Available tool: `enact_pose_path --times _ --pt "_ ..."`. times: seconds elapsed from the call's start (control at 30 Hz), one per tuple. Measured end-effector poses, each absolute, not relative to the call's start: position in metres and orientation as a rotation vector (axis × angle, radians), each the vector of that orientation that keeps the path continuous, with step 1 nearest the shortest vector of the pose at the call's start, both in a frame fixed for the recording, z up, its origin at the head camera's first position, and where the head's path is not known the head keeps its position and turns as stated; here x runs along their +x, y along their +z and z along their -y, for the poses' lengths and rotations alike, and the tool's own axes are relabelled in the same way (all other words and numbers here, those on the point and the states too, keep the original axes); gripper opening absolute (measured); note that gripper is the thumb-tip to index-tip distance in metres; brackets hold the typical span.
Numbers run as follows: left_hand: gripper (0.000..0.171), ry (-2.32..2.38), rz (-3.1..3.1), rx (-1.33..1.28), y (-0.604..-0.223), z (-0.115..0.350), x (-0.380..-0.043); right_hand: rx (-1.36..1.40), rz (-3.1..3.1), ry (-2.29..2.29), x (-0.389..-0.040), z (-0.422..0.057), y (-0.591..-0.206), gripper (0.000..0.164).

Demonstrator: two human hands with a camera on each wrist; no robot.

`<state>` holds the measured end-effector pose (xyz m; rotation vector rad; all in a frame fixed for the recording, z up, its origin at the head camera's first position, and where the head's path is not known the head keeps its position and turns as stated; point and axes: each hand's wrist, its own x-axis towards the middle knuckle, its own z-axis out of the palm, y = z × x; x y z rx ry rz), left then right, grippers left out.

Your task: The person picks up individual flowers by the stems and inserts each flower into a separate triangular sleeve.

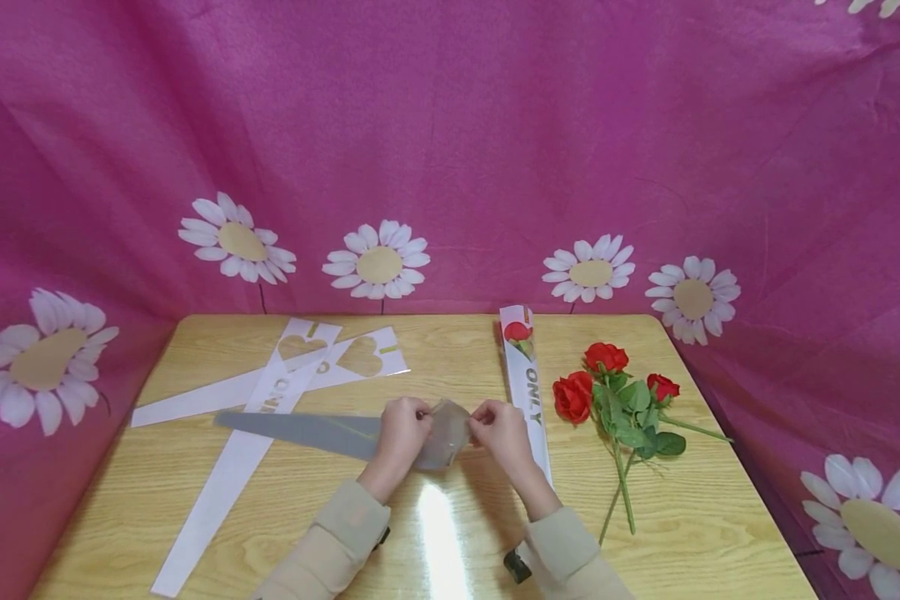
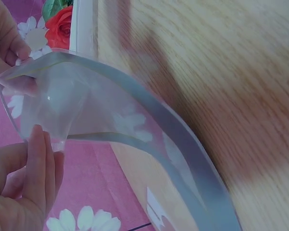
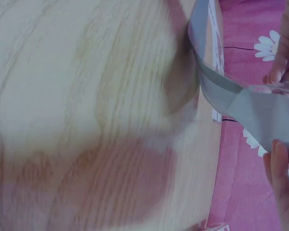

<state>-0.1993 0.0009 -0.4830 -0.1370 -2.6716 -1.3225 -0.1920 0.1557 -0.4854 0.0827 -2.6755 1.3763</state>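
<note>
1. Wrapper [image 1: 311, 432], grey and partly see-through, is between both hands above the surface [image 1: 360, 542]; its wide end is at the hands, and its narrow end points to the person's left.
2. The left hand [image 1: 399, 435] pinches one edge of the wide end, thumb and fingers clamped on the film.
3. The right hand [image 1: 506, 431] pinches the opposite edge, clamped likewise; the two hands are apart, facing each other.
4. In the left wrist view the mouth of the film stands parted, with a gap between its layers.
5. Two white sleeves lie crossed on the left: one slants toward the person [image 1: 217, 496], the other runs sideways [image 1: 210, 395]. Each has a heart-shaped window, and the grey film passes over the slanting one.
6. A packed rose [image 1: 528, 392], its cover lettered ONLY, lies just beyond the right hand.
7. Farther right, three loose red roses [image 1: 572, 397] lie together with green leaves and stems crossing.
8. Pink cloth [image 1: 450, 158] printed with daisies hangs around the surface.
</note>
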Motion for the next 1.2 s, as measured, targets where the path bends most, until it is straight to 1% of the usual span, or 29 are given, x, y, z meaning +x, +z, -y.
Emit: enact_pose_path --times 0.13,0.23,0.33,0.43,0.57,0.7,0.87,1.07,1.2 --pt "0.012 -1.407 2.639 -0.085 -0.485 0.001 -0.2 0.085 2.692 1.504 -0.194 -0.16 -0.481 0.006" --pt "0.012 -1.437 2.609 -0.094 -0.487 0.001 -0.2 0.121 2.669 1.588 -0.197 -0.165 -0.477 0.003" --pt "0.012 -1.457 2.584 -0.102 -0.488 0.002 -0.201 0.181 2.569 1.649 -0.201 -0.171 -0.474 0.005" --pt "0.011 -1.469 2.571 -0.105 -0.488 0.002 -0.201 0.253 2.425 1.573 -0.207 -0.181 -0.47 0.006" --pt "0.011 -1.472 2.568 -0.102 -0.487 0.002 -0.2 0.273 2.234 1.33 -0.219 -0.201 -0.466 0.005" --pt "0.012 -1.467 2.568 -0.095 -0.488 0.003 -0.199 0.22 2.096 1.12 -0.235 -0.228 -0.463 0.006" --pt "0.012 -1.458 2.578 -0.093 -0.489 0.002 -0.198 0.098 2.08 0.935 -0.252 -0.267 -0.464 0.006" --pt "0.013 -1.46 2.593 -0.096 -0.49 0.003 -0.198 -0.108 2.2 0.868 -0.267 -0.312 -0.471 0.01" --pt "0.013 -1.474 2.605 -0.087 -0.488 0.003 -0.197 -0.276 2.375 0.847 -0.271 -0.334 -0.477 0.012"
